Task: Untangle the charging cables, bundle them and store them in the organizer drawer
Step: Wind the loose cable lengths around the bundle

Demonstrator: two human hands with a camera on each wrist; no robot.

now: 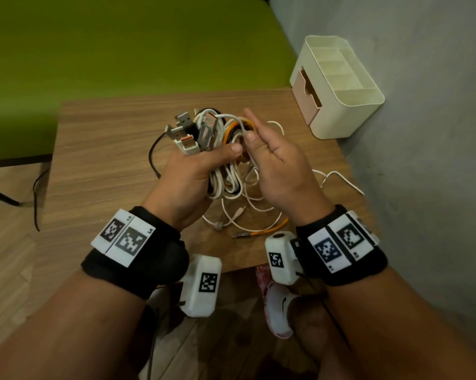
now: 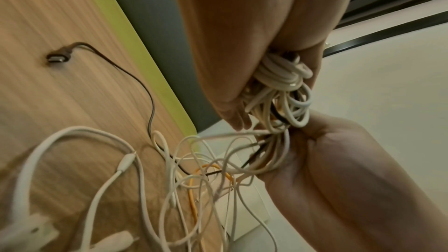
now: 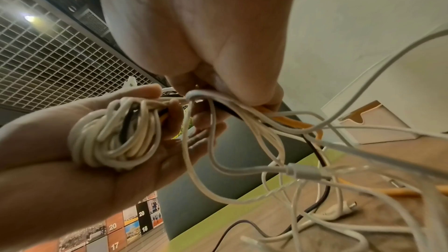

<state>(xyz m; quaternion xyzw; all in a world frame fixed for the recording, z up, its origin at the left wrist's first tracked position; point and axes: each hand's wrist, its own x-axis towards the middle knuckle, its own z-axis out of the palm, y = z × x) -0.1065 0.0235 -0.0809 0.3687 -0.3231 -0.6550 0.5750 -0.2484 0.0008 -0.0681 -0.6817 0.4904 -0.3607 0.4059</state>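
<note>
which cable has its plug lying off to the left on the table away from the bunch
The black cable: its plug lies alone on the table; the white and orange ones stay tangled by the hands.

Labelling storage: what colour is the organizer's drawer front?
Pale pink drawer front, on a cream organizer; head view shows it best.

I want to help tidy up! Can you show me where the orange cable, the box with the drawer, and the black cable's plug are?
orange cable [image 1: 269, 229]: head view, on its stretch lying on the table.
organizer [image 1: 341, 116]: head view, on its cream side wall.
black cable's plug [image 2: 58, 57]: left wrist view, on the plug body lying on the table.
</note>
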